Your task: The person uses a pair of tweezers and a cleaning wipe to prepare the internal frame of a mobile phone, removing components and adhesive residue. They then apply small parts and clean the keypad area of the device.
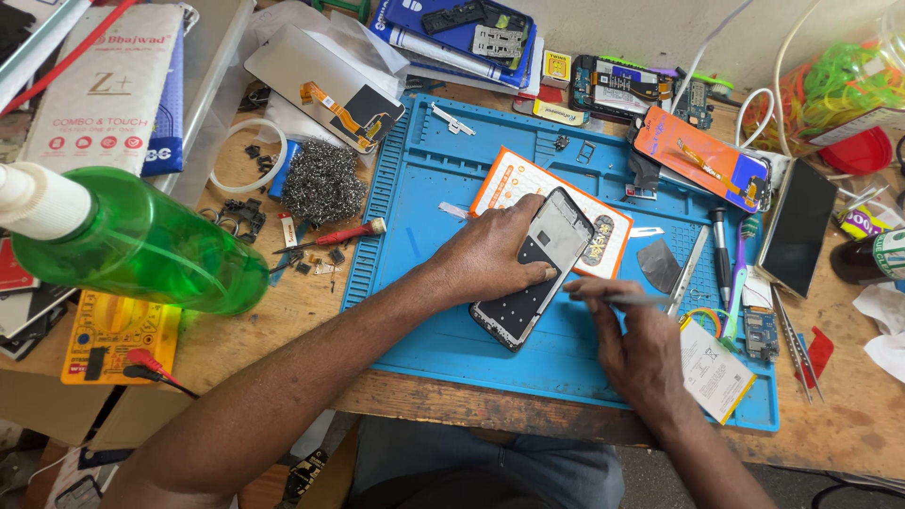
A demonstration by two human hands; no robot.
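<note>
opened phone frame (537, 273) lies tilted on the blue mat, insides facing up; thin metal tweezers (633, 300) touch its right edge.

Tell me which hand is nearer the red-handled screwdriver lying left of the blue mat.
Left. The left hand presses the opened phone frame, just right of the red-handled screwdriver. The right hand, holding a thin metal tool, lies farther right.

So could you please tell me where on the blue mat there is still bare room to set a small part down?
The blue mat is bare along its left side, between the red-handled screwdriver and the left hand, and along the near edge below the phone frame. The right side is crowded: right hand, tweezers, toothbrush, white battery.
</note>
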